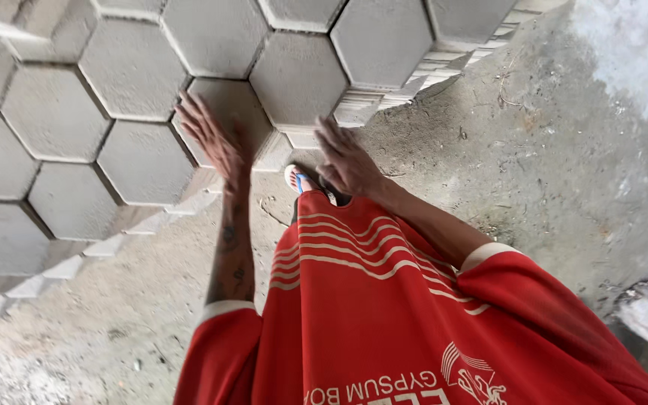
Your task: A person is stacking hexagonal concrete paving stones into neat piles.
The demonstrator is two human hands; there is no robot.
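A stack of grey hexagonal paving blocks (136, 82) is seen from above, filling the far left of the scene, with stepped edges running down to a rough concrete floor (534, 165). The left hand (215, 139) is laid flat on the nearest hexagonal block (226, 112) at the stack's near edge, its fingers (193, 112) spread open and gripping nothing. The right hand (346, 161) is held just right of that block, at its lower right corner, fingers open and slightly curled; whether the block is actually touched there cannot be told. A sandalled foot (299, 180) is visible between the two hands, on the floor. A red shirt with pale stripes (369, 315) fills the near middle.
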